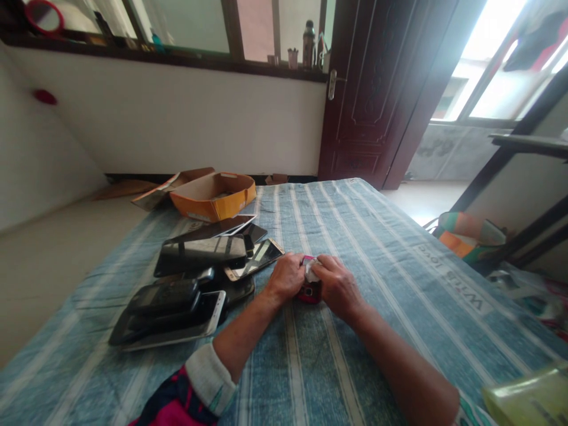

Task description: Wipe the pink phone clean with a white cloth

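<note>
Both hands meet in the middle of the striped blue cloth [381, 260]. My left hand [286, 277] is closed around the left side of a small dark red phone [309, 291] that rests on the cloth. My right hand [338, 285] is closed over its right side and pinches a small white wipe [309, 271] against the top of the phone. Most of the phone is hidden by the fingers.
A pile of several phones and tablets [190, 284] lies on the cloth just left of my hands. An orange cardboard box [213, 196] stands at the far edge. A yellow-green object [528, 396] sits at the near right corner. A dark door [377, 89] is behind.
</note>
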Motion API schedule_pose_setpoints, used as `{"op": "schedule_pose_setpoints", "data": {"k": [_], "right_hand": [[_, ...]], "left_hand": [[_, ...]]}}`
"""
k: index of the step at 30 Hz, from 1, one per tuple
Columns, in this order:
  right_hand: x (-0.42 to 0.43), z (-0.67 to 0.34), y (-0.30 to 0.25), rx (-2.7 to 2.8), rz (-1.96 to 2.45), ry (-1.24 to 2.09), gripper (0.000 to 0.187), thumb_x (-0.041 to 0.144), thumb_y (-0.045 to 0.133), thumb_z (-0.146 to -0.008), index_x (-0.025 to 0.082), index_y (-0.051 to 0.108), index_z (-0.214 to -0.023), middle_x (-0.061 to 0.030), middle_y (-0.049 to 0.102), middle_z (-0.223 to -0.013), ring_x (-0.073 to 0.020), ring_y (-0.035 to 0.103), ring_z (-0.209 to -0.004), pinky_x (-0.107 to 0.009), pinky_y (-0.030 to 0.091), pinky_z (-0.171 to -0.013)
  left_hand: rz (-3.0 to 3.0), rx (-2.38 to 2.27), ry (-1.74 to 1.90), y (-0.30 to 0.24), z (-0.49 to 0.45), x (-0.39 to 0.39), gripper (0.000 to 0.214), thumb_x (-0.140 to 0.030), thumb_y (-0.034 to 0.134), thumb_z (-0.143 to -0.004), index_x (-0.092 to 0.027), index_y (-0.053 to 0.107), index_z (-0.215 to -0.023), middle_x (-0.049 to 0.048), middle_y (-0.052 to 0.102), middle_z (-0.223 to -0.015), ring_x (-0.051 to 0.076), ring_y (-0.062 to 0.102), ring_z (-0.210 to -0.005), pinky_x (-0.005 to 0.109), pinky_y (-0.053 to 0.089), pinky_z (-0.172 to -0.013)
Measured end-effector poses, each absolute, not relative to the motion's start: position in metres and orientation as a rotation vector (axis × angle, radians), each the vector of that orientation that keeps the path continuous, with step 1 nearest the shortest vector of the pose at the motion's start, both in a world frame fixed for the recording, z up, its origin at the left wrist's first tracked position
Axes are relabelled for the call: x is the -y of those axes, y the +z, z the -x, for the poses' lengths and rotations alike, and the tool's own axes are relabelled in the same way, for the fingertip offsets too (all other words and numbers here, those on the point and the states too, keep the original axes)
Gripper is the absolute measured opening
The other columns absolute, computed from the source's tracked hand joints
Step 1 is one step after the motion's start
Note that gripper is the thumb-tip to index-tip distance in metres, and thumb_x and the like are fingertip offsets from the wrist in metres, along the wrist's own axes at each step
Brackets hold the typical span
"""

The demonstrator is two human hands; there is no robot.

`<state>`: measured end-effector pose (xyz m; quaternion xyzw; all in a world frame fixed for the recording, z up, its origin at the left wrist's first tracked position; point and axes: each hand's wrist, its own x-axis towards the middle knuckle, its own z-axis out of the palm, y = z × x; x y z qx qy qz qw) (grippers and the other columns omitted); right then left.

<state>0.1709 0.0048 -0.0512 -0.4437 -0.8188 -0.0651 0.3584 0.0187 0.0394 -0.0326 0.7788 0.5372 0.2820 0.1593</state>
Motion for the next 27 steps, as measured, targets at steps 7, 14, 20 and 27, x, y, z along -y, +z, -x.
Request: {"op": "schedule_pose_setpoints", "data": {"k": [7, 14, 20, 27], "right_hand": [[-0.004, -0.172, -0.051, 2.158, 1.261, -0.058, 0.018, 0.005, 0.055, -0.081, 0.020, 0.064, -0.079, -0.0052, 0.062, -0.092, -0.0182, 0.055, -0.088, -0.026, 0.046, -0.074], [0.001, -0.168, -0.042, 2.166, 1.299, 0.064, 0.017, 0.007, 0.058, -0.076, 0.022, 0.066, -0.075, -0.0038, 0.063, -0.092, -0.0181, 0.056, -0.091, -0.028, 0.045, -0.080], [-0.002, -0.168, -0.047, 2.131, 1.289, 0.197, 0.017, 0.013, 0.056, -0.086, 0.020, 0.065, -0.075, -0.0044, 0.064, -0.095, -0.0170, 0.056, -0.093, -0.026, 0.044, -0.082], [0.000, -0.163, -0.052, 2.179, 1.235, 0.041, 0.019, 0.007, 0.051, -0.088, 0.019, 0.063, -0.098, -0.0051, 0.064, -0.095, -0.0196, 0.054, -0.090, -0.028, 0.044, -0.078]], "left_hand": [[-2.241, -1.504, 0.783, -0.033, -0.021, -0.020, 0.013, -0.009, 0.051, -0.070, -0.019, 0.056, -0.078, 0.0027, 0.060, -0.080, 0.019, 0.057, -0.078, 0.030, 0.045, -0.073], [-2.224, -1.536, 0.786, -0.038, -0.020, 0.002, 0.047, -0.022, 0.063, -0.068, -0.018, 0.051, -0.114, 0.0097, 0.064, -0.102, 0.028, 0.060, -0.097, 0.038, 0.048, -0.082], [-2.309, -1.612, 0.744, -0.046, -0.025, 0.006, 0.072, -0.026, 0.067, -0.067, -0.011, 0.041, -0.132, 0.0165, 0.060, -0.118, 0.032, 0.056, -0.108, 0.046, 0.046, -0.093], [-2.263, -1.532, 0.784, -0.046, -0.015, 0.009, 0.071, -0.021, 0.064, -0.066, -0.010, 0.043, -0.133, 0.0153, 0.060, -0.122, 0.031, 0.055, -0.110, 0.046, 0.047, -0.097]]}}
